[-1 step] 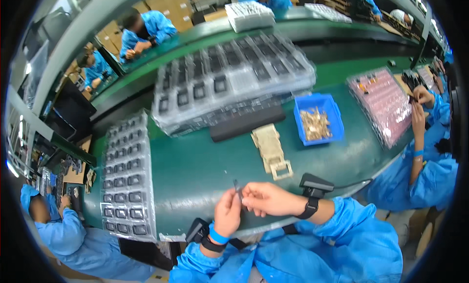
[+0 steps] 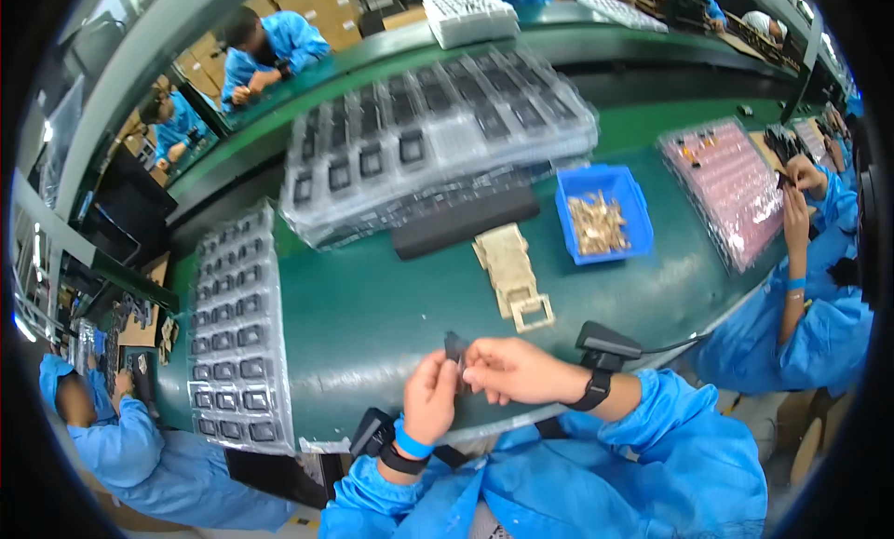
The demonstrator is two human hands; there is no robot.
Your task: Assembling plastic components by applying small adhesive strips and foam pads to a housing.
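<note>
Close to the table's front edge, my left hand (image 2: pixel 431 396) pinches a small dark flat part (image 2: pixel 454 344), which stands up above the fingertips. My right hand (image 2: pixel 514 370) meets it from the right, fingers bent together at the part's lower side; what its fingertips hold is partly hidden. Just beyond lies a cream-coloured fixture (image 2: pixel 507 267) with a square open frame at its near end. To its right is a blue bin (image 2: pixel 643 224) with many small gold-coloured pieces (image 2: pixel 596 224) inside.
Stacked clear trays of black frames (image 2: pixel 438 139) fill the back, a black bar (image 2: pixel 466 221) before them. Another such tray (image 2: pixel 240 330) lies at left. Pink bubble wrap (image 2: pixel 736 199) is at right. Co-workers sit at both sides and across the line.
The dark part now shows a broader side above my fingertips. My hands stay close together at the same place, and the whole view has shifted slightly.
</note>
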